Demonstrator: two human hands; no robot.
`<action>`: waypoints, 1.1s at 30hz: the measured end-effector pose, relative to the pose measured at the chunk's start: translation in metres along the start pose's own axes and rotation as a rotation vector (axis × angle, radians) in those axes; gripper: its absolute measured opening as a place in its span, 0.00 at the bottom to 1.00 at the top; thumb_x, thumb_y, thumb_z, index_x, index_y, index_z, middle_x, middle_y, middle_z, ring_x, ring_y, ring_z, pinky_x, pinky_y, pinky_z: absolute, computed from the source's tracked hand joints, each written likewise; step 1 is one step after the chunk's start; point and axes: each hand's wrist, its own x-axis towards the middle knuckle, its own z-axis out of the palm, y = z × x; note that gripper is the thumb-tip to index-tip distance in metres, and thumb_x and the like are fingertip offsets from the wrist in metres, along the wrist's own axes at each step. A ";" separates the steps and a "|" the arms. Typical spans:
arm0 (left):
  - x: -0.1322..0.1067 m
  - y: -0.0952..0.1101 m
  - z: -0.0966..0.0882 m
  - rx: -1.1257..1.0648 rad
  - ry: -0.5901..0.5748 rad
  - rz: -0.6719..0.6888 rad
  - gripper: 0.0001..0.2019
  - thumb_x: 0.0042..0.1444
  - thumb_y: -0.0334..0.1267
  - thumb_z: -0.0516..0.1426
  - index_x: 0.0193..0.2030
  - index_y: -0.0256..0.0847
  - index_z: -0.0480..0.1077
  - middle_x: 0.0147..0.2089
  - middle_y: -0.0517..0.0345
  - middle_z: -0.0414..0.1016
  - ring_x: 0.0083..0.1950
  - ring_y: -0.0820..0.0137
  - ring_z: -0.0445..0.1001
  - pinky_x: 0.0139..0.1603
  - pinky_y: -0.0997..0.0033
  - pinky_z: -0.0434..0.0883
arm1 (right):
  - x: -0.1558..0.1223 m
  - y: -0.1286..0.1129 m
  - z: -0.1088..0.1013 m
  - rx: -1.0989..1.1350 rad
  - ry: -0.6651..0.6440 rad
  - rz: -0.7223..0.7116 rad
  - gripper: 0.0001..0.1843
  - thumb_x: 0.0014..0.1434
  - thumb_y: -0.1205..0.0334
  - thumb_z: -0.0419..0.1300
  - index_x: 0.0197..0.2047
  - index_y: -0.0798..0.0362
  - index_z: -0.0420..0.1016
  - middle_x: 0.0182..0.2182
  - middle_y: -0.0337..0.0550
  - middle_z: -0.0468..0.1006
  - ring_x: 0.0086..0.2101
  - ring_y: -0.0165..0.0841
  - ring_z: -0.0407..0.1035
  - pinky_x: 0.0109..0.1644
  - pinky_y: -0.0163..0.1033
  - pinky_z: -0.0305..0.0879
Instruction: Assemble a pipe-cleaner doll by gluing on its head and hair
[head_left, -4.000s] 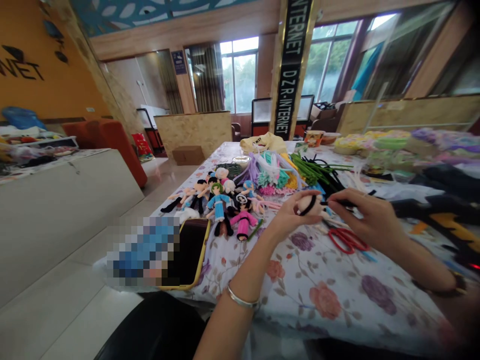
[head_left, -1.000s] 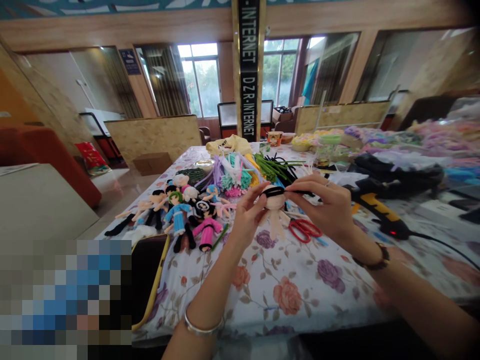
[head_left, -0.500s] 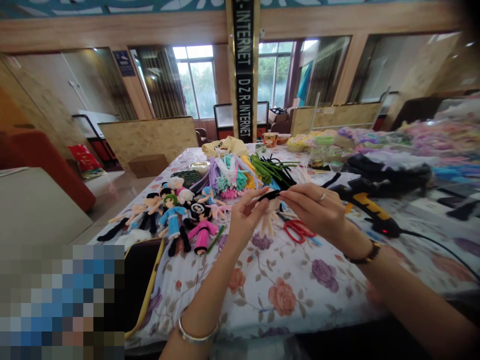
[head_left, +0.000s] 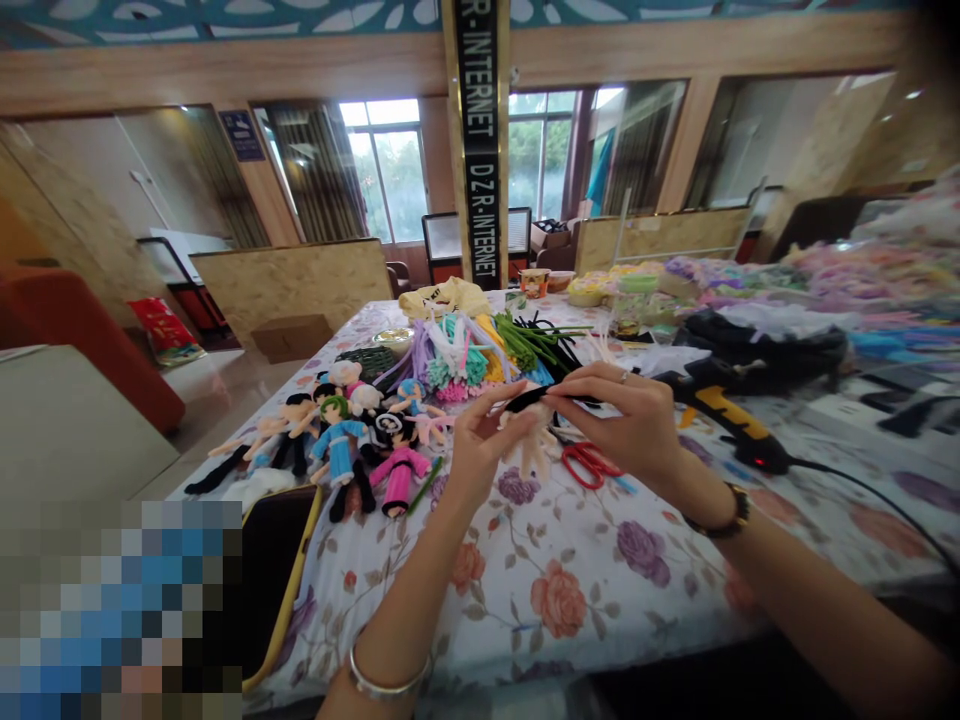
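My left hand (head_left: 478, 443) is closed round a small pale doll (head_left: 532, 442) held above the flowered tablecloth (head_left: 600, 560); its legs hang down below my fingers. My right hand (head_left: 626, 420) pinches a black pipe cleaner (head_left: 541, 396) that lies across the top of the doll's head. Both hands meet over the middle of the table. Red scissors (head_left: 589, 464) lie on the cloth just under my right hand.
Several finished dolls (head_left: 352, 440) lie to the left. A heap of coloured pipe cleaners (head_left: 480, 355) is behind my hands. A black and yellow glue gun (head_left: 731, 420) with its cord rests on the right. A phone in a yellow case (head_left: 274, 580) sits near the front-left edge.
My view has swung right and steadied. The doll has turned upright in my left hand, and my right hand has drawn the black pipe cleaner over its head.
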 end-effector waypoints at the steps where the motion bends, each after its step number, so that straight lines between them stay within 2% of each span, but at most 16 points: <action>1: 0.000 0.000 0.001 0.002 0.009 0.006 0.17 0.39 0.34 0.67 0.39 0.45 0.76 0.42 0.58 0.77 0.48 0.68 0.73 0.52 0.68 0.67 | 0.001 0.000 0.000 0.028 -0.008 0.028 0.03 0.54 0.65 0.62 0.31 0.52 0.77 0.28 0.43 0.78 0.29 0.30 0.72 0.34 0.35 0.69; 5: 0.001 0.001 0.001 -0.002 0.014 0.007 0.17 0.37 0.32 0.67 0.38 0.45 0.76 0.41 0.58 0.77 0.47 0.67 0.73 0.54 0.65 0.66 | 0.002 -0.002 0.000 0.202 -0.065 0.266 0.03 0.52 0.63 0.64 0.29 0.52 0.78 0.28 0.42 0.78 0.29 0.30 0.71 0.33 0.35 0.68; 9: 0.001 0.001 -0.001 -0.043 0.003 -0.029 0.15 0.37 0.32 0.66 0.37 0.44 0.76 0.42 0.58 0.77 0.45 0.68 0.74 0.48 0.69 0.69 | 0.003 0.001 0.000 0.447 -0.159 0.544 0.07 0.50 0.58 0.65 0.29 0.52 0.78 0.28 0.40 0.78 0.30 0.30 0.71 0.34 0.35 0.68; 13: 0.001 0.004 -0.002 -0.155 -0.012 -0.067 0.14 0.38 0.33 0.66 0.35 0.45 0.75 0.43 0.60 0.77 0.43 0.70 0.74 0.43 0.73 0.70 | 0.004 0.008 -0.002 0.608 -0.244 0.666 0.10 0.49 0.55 0.65 0.30 0.53 0.77 0.28 0.40 0.77 0.30 0.30 0.70 0.35 0.36 0.67; 19: 0.002 0.009 -0.004 -0.259 -0.092 -0.126 0.15 0.35 0.34 0.68 0.34 0.46 0.75 0.41 0.62 0.77 0.42 0.71 0.74 0.42 0.74 0.70 | 0.007 0.010 -0.006 0.610 -0.268 0.630 0.11 0.48 0.54 0.66 0.30 0.53 0.76 0.29 0.40 0.77 0.31 0.30 0.70 0.38 0.36 0.66; 24: 0.002 0.008 -0.007 -0.239 -0.168 -0.102 0.15 0.37 0.37 0.68 0.34 0.46 0.73 0.44 0.60 0.76 0.48 0.68 0.72 0.49 0.70 0.68 | 0.010 0.005 -0.011 0.550 -0.304 0.606 0.13 0.47 0.53 0.66 0.31 0.54 0.76 0.29 0.41 0.78 0.31 0.32 0.71 0.37 0.36 0.68; 29: 0.003 -0.001 -0.011 -0.117 -0.203 -0.074 0.15 0.42 0.39 0.66 0.38 0.47 0.72 0.48 0.59 0.75 0.52 0.66 0.71 0.53 0.67 0.67 | 0.010 0.006 -0.013 0.340 -0.236 0.504 0.10 0.50 0.55 0.64 0.28 0.54 0.77 0.25 0.40 0.78 0.28 0.31 0.71 0.33 0.36 0.67; 33: 0.005 -0.004 -0.013 0.064 -0.213 -0.012 0.19 0.43 0.37 0.65 0.44 0.45 0.72 0.51 0.53 0.74 0.53 0.64 0.71 0.52 0.66 0.67 | 0.009 0.012 -0.013 0.243 -0.219 0.402 0.07 0.51 0.58 0.64 0.29 0.53 0.77 0.25 0.39 0.79 0.27 0.31 0.71 0.32 0.34 0.66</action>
